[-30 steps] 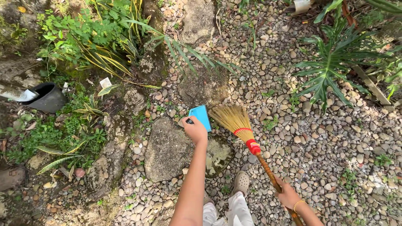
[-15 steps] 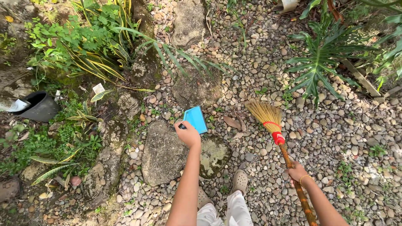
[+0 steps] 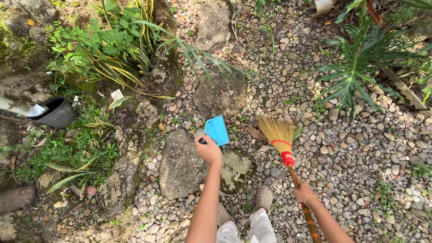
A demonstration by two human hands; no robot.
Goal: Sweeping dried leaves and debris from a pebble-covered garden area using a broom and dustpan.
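Note:
My left hand [image 3: 209, 150] grips the black handle of a blue dustpan [image 3: 218, 130], which rests tilted on the pebbles beside a flat stepping stone [image 3: 182, 166]. My right hand [image 3: 304, 193] holds the wooden stick of a straw broom [image 3: 278, 131] with a red binding. The broom's bristles sit on the pebbles just right of the dustpan. A dry brown leaf [image 3: 256, 133] lies between the bristles and the dustpan. My feet in grey clogs [image 3: 262, 199] stand below on the gravel.
Pebble path [image 3: 351, 153] with large mossy stones [image 3: 219, 94] running up the middle. Green plants [image 3: 103, 49] crowd the left and a big-leafed plant [image 3: 360, 67] stands at the right. A black pot [image 3: 57, 112] lies on its side at the left.
The broom swung out to the right away from the dustpan, then came back left toward it. The dustpan stayed nearly in place. The view shifted slightly.

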